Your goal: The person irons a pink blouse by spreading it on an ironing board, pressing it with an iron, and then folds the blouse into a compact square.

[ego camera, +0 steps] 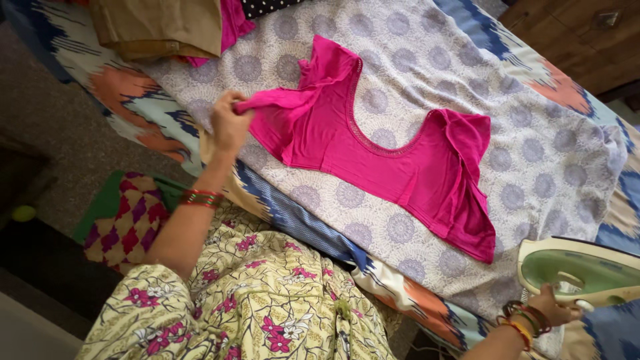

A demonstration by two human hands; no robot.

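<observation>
Right of left hand (230, 123), pink blouse (373, 150)

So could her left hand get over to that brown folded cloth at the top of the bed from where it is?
Probably yes. The left hand grips a corner of the pink blouse, and only bare bedsheet lies between it and the brown folded cloth; it would need to let go first.

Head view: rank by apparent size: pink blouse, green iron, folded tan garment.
1. pink blouse, largest.
2-3. folded tan garment and green iron: similar, both cut off by the frame, so unranked.
</observation>
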